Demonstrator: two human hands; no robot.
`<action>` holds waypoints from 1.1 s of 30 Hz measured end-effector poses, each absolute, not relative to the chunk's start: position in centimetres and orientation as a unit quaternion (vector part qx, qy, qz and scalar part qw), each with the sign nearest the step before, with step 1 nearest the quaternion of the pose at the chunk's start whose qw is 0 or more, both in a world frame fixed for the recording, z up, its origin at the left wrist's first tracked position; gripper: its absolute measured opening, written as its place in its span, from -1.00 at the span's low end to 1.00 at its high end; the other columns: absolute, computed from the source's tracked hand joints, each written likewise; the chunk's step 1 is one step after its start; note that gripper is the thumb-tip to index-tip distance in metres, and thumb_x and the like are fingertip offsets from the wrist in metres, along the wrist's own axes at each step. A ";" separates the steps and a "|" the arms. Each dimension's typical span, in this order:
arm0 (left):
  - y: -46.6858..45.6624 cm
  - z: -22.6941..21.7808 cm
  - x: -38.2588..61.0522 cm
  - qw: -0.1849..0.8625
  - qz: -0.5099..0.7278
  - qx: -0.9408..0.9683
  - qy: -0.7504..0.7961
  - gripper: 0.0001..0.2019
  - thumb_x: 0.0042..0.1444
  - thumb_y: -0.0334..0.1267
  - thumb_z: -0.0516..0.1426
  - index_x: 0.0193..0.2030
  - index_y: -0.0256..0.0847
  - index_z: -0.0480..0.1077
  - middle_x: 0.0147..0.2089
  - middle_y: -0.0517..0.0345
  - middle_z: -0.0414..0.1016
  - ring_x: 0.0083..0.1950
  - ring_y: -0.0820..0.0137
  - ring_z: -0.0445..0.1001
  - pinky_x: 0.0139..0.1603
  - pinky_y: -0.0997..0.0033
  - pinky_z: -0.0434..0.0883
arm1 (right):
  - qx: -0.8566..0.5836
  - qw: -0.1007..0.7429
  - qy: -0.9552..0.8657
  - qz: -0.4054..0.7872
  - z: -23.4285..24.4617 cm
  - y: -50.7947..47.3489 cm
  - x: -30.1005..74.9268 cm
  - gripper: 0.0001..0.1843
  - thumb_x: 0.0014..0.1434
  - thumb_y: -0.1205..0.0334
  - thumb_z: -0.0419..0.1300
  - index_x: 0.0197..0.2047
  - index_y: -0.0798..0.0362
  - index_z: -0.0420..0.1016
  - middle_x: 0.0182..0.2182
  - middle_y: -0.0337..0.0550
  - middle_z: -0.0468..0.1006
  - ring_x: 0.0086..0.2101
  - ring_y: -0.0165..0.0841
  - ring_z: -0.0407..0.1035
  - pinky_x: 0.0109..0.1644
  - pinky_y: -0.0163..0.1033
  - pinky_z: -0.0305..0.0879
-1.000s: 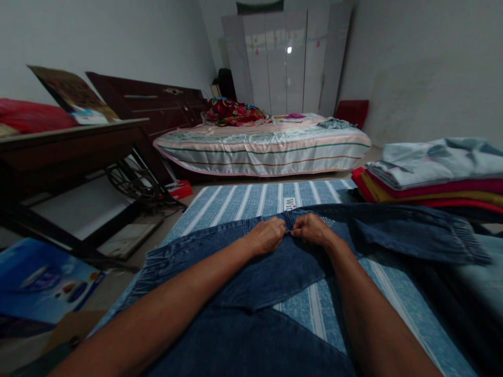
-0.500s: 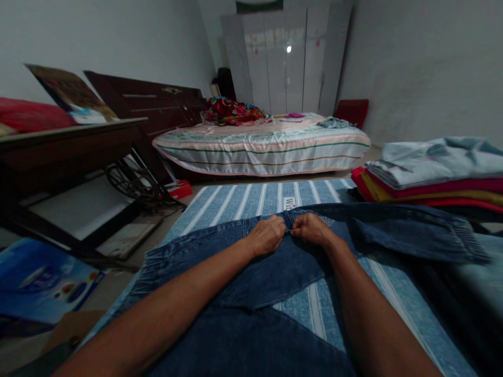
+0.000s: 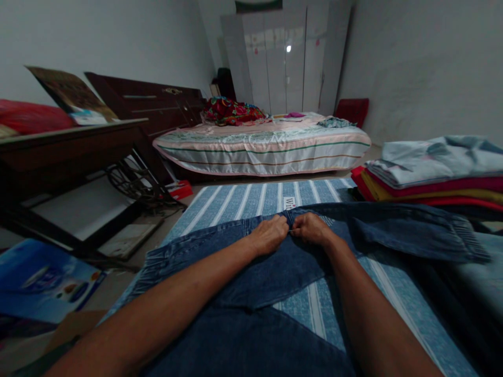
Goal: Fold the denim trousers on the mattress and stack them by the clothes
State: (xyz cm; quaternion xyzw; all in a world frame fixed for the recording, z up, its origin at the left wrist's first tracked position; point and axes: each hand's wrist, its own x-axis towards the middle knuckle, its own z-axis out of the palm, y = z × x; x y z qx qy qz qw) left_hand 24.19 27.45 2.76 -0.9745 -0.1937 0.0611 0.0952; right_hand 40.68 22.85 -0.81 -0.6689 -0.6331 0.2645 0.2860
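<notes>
A dark blue denim garment point(image 3: 275, 272) lies spread over a blue-and-white striped bed cover point(image 3: 228, 201). Gathered, ribbed ends show at its far left and far right; I cannot tell whether it is trousers or a jacket. At its upper middle, my left hand point(image 3: 271, 234) is closed on the denim, knuckles up. Just to the right, my right hand point(image 3: 310, 229) pinches the same part, fingertips close to the left ones. A small pale bit, perhaps a thread or cord, shows between them. The fingertips themselves are partly hidden.
Folded clothes point(image 3: 436, 165) are stacked at the right. A printed blue box point(image 3: 47, 277) stands low on the left, below a sewing-machine table point(image 3: 74, 133). Farther back are a bed point(image 3: 263, 152) with a red floral blanket point(image 3: 236, 111) and a pale wardrobe point(image 3: 275, 68).
My left hand has shifted slightly to the right, nearer my right hand. The right hand and the denim garment look nearly unchanged.
</notes>
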 end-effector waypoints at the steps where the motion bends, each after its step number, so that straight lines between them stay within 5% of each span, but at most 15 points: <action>1: 27.5 2.7 24.2 0.098 0.060 -0.975 -0.189 -0.79 0.12 -0.49 -0.04 -0.19 -0.30 0.37 -0.10 -0.08 0.34 -0.06 0.21 0.31 -0.27 0.34 0.38 | -0.669 0.286 -0.634 0.264 -0.8 22.8 40.7 -0.95 -0.05 0.27 0.24 -0.48 0.07 0.50 -0.70 -0.35 0.37 -0.61 -0.49 0.25 -0.51 -0.40 0.10; 17: 27.7 2.2 21.6 0.080 0.022 -0.986 -0.142 -0.78 0.16 -0.49 -0.08 -0.29 -0.28 0.38 -0.10 0.00 0.37 -0.09 0.30 0.30 -0.12 0.36 0.33 | -0.659 0.281 -0.637 0.283 -0.9 22.9 40.9 -0.94 -0.03 0.27 0.25 -0.47 0.07 0.48 -0.72 -0.38 0.35 -0.66 -0.52 0.24 -0.55 -0.41 0.07; 24: 27.8 2.2 20.9 0.121 0.019 -0.984 -0.132 -0.75 0.24 -0.40 -0.10 -0.30 -0.26 0.39 -0.20 0.03 0.36 -0.17 0.31 0.30 -0.18 0.35 0.31 | -0.676 0.274 -0.626 0.277 -0.4 22.7 40.6 -0.67 0.09 0.01 0.16 -0.55 0.08 0.44 -0.76 -0.33 0.32 -0.69 -0.50 0.20 -0.59 -0.39 0.01; 33: 28.0 1.6 19.8 0.096 -0.020 -0.989 -0.113 -0.77 0.25 -0.41 -0.08 -0.13 -0.27 0.39 -0.15 0.00 0.39 -0.15 0.33 0.32 -0.11 0.35 0.33 | -0.688 0.264 -0.622 0.266 -0.7 23.0 40.6 -0.87 0.01 0.18 0.26 -0.45 0.05 0.48 -0.70 -0.35 0.36 -0.66 -0.52 0.22 -0.55 -0.41 0.00</action>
